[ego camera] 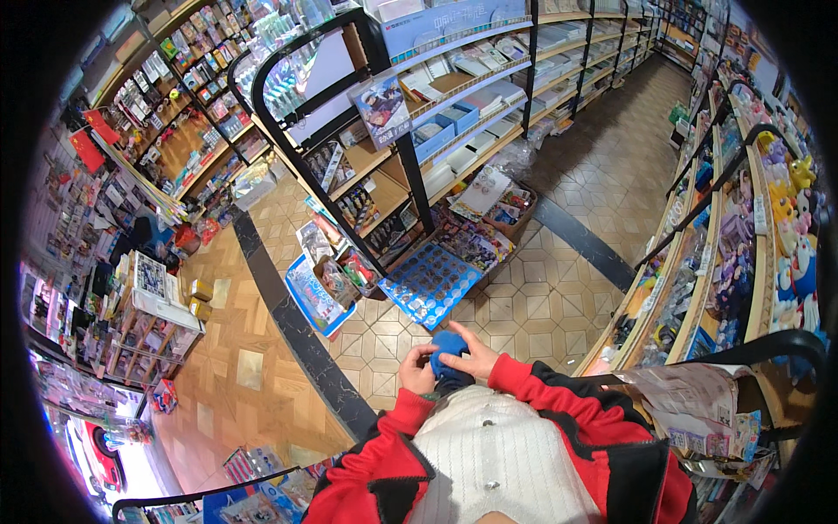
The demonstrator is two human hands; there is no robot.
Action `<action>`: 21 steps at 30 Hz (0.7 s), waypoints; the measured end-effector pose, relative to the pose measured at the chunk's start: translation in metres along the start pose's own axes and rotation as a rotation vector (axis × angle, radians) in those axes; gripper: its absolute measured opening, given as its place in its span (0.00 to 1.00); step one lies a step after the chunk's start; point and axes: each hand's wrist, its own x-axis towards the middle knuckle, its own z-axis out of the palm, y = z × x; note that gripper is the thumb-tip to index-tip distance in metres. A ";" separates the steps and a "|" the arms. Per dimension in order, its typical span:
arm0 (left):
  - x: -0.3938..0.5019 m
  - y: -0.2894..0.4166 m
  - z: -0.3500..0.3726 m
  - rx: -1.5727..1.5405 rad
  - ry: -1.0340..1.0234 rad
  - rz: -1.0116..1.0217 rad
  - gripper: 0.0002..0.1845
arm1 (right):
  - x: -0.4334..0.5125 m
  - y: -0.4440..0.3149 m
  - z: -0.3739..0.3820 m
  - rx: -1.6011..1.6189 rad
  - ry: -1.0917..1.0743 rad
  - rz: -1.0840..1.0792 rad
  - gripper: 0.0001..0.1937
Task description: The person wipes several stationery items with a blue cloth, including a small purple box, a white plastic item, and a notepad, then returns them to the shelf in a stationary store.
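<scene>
Both hands are in front of my body, around a rounded, bunched blue cloth (449, 347). My left hand (417, 369) grips its left side with the fingers curled. From the right, my right hand (476, 355) holds it with the thumb across its front and the index finger stretched out beyond it. Part of the cloth is hidden by my fingers. Just beyond my hands, a blue sheet (431, 283) bearing rows of round dark pieces rests at the foot of a shelf unit.
Stocked shelves (471, 78) stand ahead; shelves of plush toys (785, 216) line the right. Boxes of goods (344, 278) sit on the patterned floor (524, 321). A black strip (294, 327) crosses the floor at left. A display rack (154, 327) stands farther left.
</scene>
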 end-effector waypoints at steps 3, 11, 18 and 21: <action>0.037 0.022 -0.001 -0.088 -0.189 -0.017 0.09 | 0.030 -0.015 -0.005 0.163 0.043 0.020 0.46; 0.097 0.016 -0.004 -0.019 -0.253 -0.037 0.08 | 0.081 -0.013 -0.008 0.283 0.068 -0.024 0.19; 0.122 -0.005 0.026 -0.042 -0.244 -0.144 0.07 | 0.086 -0.002 -0.038 0.149 0.173 0.085 0.13; 0.138 -0.006 0.046 -0.014 -0.240 -0.246 0.05 | 0.092 -0.001 -0.062 0.104 0.201 0.103 0.12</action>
